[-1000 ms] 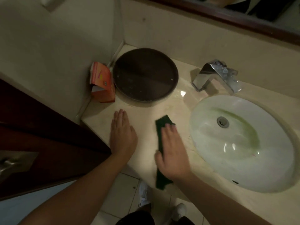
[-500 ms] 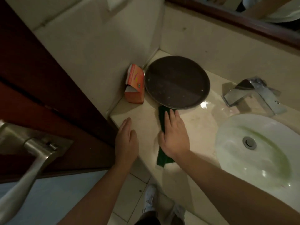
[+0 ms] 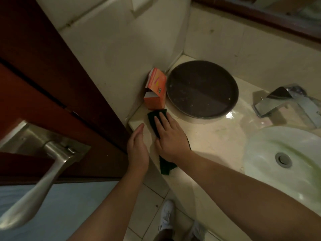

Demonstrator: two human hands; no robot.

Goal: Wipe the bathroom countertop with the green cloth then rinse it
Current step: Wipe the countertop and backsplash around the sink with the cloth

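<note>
The dark green cloth (image 3: 153,117) lies flat on the beige countertop (image 3: 213,140) near its left end, one end hanging over the front edge. My right hand (image 3: 171,138) presses on it with straight fingers, fingertips close to the orange box. My left hand (image 3: 137,148) rests at the counter's left front corner, edge-on, fingers straight, holding nothing. The white oval sink (image 3: 284,153) is to the right, with the chrome faucet (image 3: 284,100) behind it.
An open orange box (image 3: 155,88) stands against the left wall beside a round dark tray (image 3: 201,89). A brown door with a metal lever handle (image 3: 40,171) is close on the left. Water glistens on the counter near the tray.
My right hand has slid the cloth left and away, up to the orange box. My left hand has turned edge-on at the counter's corner. The view has shifted left.
</note>
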